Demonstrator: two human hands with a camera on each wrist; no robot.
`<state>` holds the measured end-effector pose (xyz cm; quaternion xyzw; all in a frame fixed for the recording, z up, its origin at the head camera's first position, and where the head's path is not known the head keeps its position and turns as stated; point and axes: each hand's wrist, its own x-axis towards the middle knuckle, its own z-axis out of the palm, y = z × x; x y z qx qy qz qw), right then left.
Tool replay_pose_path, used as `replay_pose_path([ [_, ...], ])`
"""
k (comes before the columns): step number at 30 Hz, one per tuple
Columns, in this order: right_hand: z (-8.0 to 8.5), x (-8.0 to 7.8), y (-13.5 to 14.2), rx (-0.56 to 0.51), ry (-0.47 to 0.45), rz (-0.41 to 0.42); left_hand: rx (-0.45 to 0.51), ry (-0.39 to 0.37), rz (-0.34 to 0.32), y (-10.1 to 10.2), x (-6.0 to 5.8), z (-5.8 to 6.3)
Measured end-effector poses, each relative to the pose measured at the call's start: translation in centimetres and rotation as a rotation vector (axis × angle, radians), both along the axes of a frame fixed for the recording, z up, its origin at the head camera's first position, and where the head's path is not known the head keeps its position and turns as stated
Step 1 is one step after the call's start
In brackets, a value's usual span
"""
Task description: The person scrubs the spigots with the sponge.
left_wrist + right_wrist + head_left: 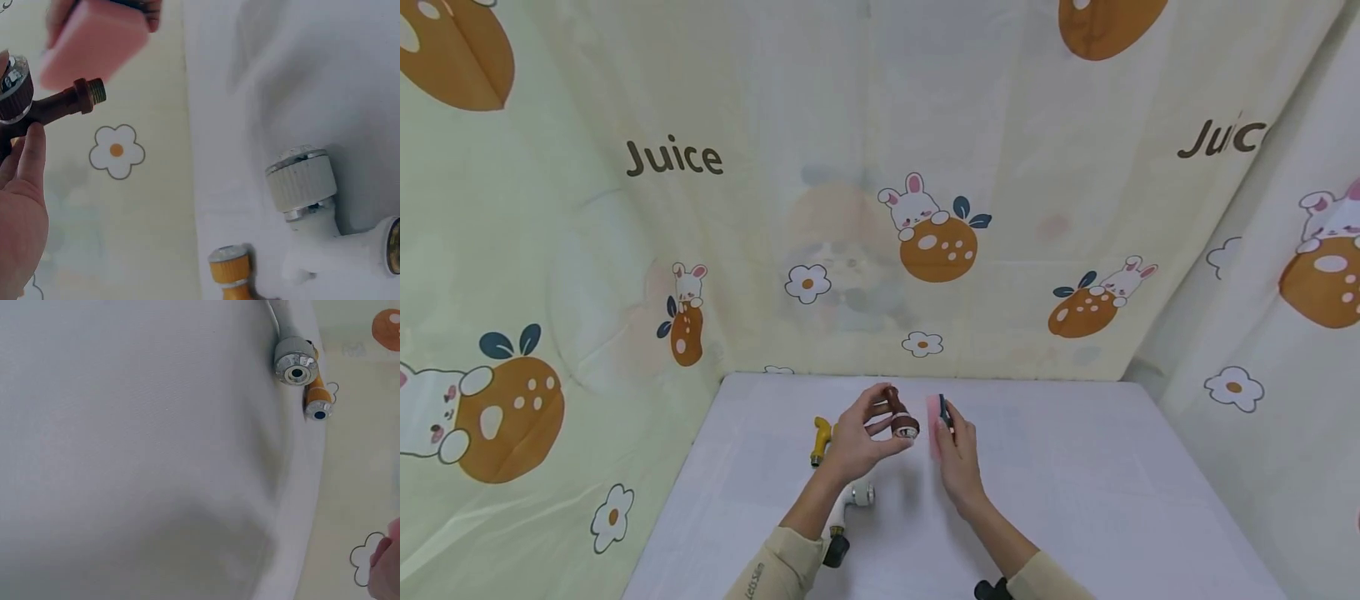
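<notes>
In the head view my left hand [857, 439] grips a brown angled fitting [895, 404] above the table, its ribbed round head pointing down toward me. The left wrist view shows the threaded end of this brown fitting [59, 106] pointing right, and fingers beneath its body. My right hand [961, 462], just to the right, holds a pink block [934, 425] with a dark backing [945, 410]. This pink block [97, 40] is blurred in the left wrist view and stands near the fitting. Only the edge of the right hand [384, 569] shows in the right wrist view.
A white angled fitting [855, 496] lies on the table under my left forearm, a black part [836, 551] at its near end. Behind the left hand lies a yellow fitting [822, 437]. A black object [991, 589] is partly hidden by my right sleeve. Patterned curtains [850, 208] surround the table.
</notes>
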<state>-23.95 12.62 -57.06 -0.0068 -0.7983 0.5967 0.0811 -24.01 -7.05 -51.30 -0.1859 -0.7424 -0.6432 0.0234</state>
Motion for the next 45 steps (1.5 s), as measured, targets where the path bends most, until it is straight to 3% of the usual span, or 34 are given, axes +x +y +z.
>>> replay_pose_path([
  [4,0.8,0.8,-0.5,-0.023,0.142,0.016,0.076,-0.061,0.031,-0.2,-0.2,-0.3],
  [8,1.1,1.4,-1.1,0.011,0.272,0.082,0.153,-0.112,0.006,-0.2,-0.3,-0.3],
  [14,1.0,1.5,-1.5,0.047,0.329,0.149,0.116,-0.101,-0.022,-0.1,-0.2,-0.1],
  [19,1.2,1.0,-1.5,0.152,0.316,0.132,0.085,-0.087,0.001,-0.1,0.0,-0.2],
  [27,1.3,0.2,-1.5,0.277,0.154,0.063,-0.021,0.014,-0.044,0.4,0.5,0.0],
  [35,0.9,-0.3,-1.0,0.340,0.131,0.029,-0.029,0.048,-0.047,0.6,0.5,-0.1],
  [40,0.6,-0.3,-0.6,0.223,0.152,-0.019,0.032,-0.038,-0.027,0.5,0.6,-0.3],
  [45,0.8,0.6,-0.9,0.022,0.199,-0.054,0.160,-0.140,0.074,0.2,0.3,-0.3],
])
